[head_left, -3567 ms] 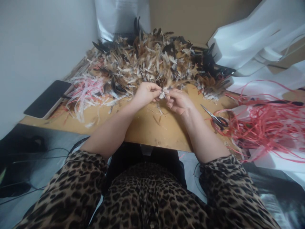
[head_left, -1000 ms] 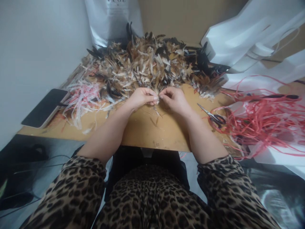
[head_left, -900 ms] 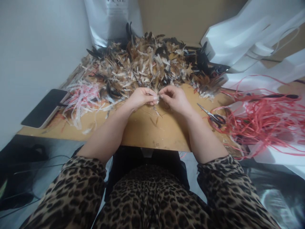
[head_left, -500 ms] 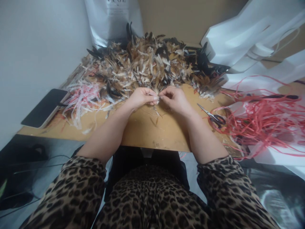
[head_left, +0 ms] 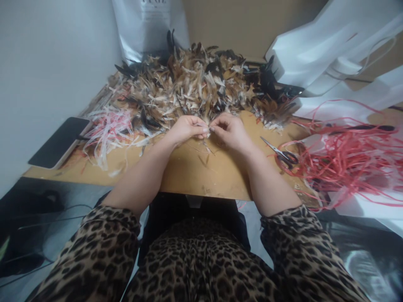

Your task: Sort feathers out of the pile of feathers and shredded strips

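My left hand [head_left: 191,128] and my right hand [head_left: 228,128] meet fingertip to fingertip over the table, in front of a big heap of brown, white and black feathers [head_left: 195,84]. The left fingers are pinched on the pale quill end of a feather [head_left: 206,117] that points away from me; whether it is one feather or a small bunch I cannot tell. Thumb and forefinger of the right hand are closed together right beside it, and what they pinch is too small to make out. Loose feather bits [head_left: 206,158] lie on the wood below.
Scissors [head_left: 280,152] lie to the right, points away, beside a tangle of red plastic strips [head_left: 349,159]. On the left are pink and white strips [head_left: 110,128] and a phone [head_left: 59,142]. Behind the heap stands a silvery bag [head_left: 153,33]. The table [head_left: 189,180] ends close to my body.
Almost nothing differs. Both hands stay at the same spot, fingertips together, with only a tiny shift of the right fingers.
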`<action>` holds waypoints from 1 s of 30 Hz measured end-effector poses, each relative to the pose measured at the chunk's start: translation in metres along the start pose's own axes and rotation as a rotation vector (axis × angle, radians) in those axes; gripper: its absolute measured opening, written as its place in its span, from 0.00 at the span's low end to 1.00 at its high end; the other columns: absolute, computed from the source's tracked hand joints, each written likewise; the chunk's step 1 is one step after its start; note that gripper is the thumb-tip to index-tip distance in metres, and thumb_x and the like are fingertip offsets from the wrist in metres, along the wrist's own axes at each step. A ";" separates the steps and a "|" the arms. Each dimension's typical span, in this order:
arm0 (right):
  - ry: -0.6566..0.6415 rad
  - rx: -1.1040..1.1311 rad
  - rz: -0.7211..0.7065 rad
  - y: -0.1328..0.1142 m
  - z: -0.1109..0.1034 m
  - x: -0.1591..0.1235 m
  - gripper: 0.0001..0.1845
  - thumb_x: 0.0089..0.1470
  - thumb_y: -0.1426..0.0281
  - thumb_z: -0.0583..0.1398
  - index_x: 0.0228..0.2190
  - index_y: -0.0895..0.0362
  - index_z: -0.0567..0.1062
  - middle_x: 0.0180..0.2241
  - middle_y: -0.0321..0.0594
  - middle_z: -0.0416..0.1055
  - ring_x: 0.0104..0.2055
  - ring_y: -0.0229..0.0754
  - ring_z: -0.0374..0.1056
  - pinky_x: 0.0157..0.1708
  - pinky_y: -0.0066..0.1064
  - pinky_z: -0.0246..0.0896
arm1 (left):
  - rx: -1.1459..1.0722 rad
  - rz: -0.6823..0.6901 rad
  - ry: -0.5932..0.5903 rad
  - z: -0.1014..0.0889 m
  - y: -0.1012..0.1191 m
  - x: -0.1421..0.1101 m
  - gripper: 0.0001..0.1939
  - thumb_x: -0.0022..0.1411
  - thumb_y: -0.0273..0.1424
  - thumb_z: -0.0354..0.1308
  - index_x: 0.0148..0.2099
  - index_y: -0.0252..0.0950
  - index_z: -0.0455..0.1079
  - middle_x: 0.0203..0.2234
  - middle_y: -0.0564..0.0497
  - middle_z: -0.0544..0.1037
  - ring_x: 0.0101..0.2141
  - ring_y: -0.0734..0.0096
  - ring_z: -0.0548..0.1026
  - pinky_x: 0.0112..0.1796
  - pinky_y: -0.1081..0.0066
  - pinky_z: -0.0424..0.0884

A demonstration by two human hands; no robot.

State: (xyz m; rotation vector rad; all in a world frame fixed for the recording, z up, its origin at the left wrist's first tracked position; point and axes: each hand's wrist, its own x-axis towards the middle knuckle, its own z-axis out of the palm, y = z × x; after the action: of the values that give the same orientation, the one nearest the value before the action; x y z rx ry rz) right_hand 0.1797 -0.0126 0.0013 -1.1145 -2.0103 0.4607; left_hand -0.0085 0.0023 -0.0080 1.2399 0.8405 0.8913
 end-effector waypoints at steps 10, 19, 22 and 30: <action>-0.102 0.045 -0.024 -0.009 -0.001 -0.002 0.04 0.48 0.71 0.61 0.26 0.57 0.75 0.29 0.39 0.70 0.33 0.39 0.64 0.36 0.33 0.59 | -0.154 -0.135 0.052 -0.005 -0.003 0.003 0.09 0.47 0.22 0.67 0.32 0.27 0.72 0.22 0.47 0.78 0.25 0.74 0.78 0.30 0.77 0.74; -0.111 0.188 0.118 -0.005 0.002 -0.001 0.07 0.48 0.68 0.61 0.29 0.59 0.76 0.28 0.38 0.71 0.30 0.37 0.63 0.33 0.31 0.59 | -0.152 -0.169 0.071 -0.003 -0.001 0.002 0.12 0.43 0.19 0.68 0.33 0.28 0.70 0.22 0.50 0.77 0.24 0.77 0.76 0.30 0.76 0.73; -0.091 0.248 0.203 -0.001 0.006 -0.001 0.10 0.49 0.67 0.59 0.31 0.60 0.76 0.25 0.37 0.71 0.26 0.35 0.61 0.30 0.30 0.57 | -0.097 -0.154 0.075 -0.002 0.000 0.001 0.13 0.43 0.21 0.68 0.33 0.28 0.71 0.22 0.51 0.77 0.23 0.79 0.75 0.28 0.77 0.72; -0.074 0.167 0.246 0.000 0.015 -0.002 0.10 0.47 0.67 0.60 0.28 0.61 0.78 0.26 0.40 0.74 0.28 0.36 0.63 0.29 0.28 0.57 | -0.026 -0.063 0.121 0.003 -0.005 0.002 0.12 0.42 0.20 0.67 0.31 0.29 0.70 0.21 0.52 0.76 0.23 0.79 0.74 0.30 0.76 0.73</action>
State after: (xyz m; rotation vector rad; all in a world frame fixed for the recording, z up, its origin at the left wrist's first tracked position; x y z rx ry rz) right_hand 0.1685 -0.0132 -0.0089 -1.2600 -1.8655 0.7925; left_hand -0.0044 0.0027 -0.0124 1.1396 0.9564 0.9306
